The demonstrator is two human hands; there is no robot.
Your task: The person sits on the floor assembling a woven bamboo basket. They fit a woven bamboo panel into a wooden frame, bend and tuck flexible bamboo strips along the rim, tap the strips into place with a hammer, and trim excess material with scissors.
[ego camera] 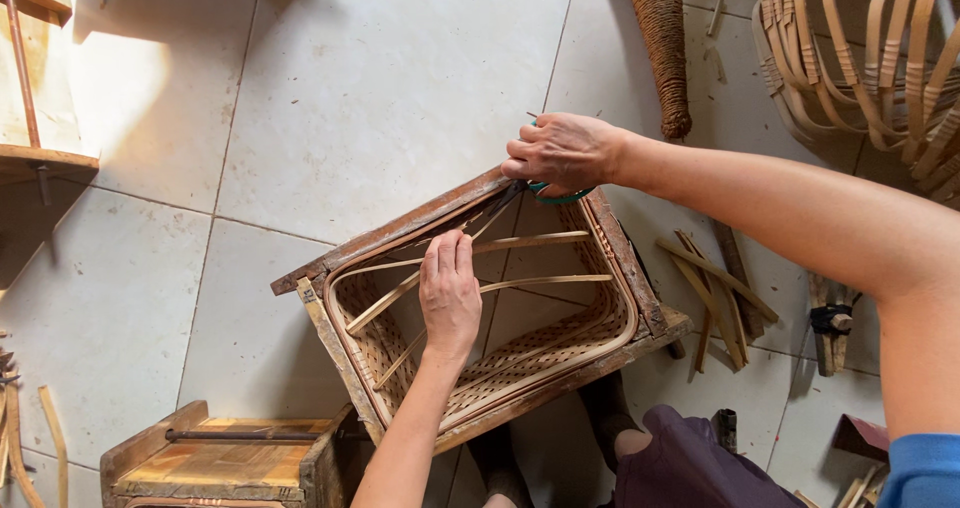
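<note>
Our left hand [449, 293] lies flat, fingers together and extended, pressing on the thin cane strips [530, 240] that cross the mouth of a woven basket [520, 358]. It presses rather than grips. Up and to the right of it, our right hand [562, 152] is closed around a pair of pliers with green handles [560, 196], whose dark nose points down toward the strips just above the left fingertips. The basket sits inside a worn wooden frame [400, 230], directly under both hands.

To do this well, we judge that the left hand should hold the strips firmly flat so they do not spring, while the pliers pull along the line of the strip, not across it.

We count three strips crossing the opening, one basket, one frame and one pair of pliers. Right of the right forearm lies a loose heap of cut cane pieces [715, 298], too overlapped to count. Above the right hand stands one rope-wrapped cone [662, 48]; at the far upper right, one unfinished cane shape [880, 48]. Below the left forearm sits one wooden box [225, 463].
</note>
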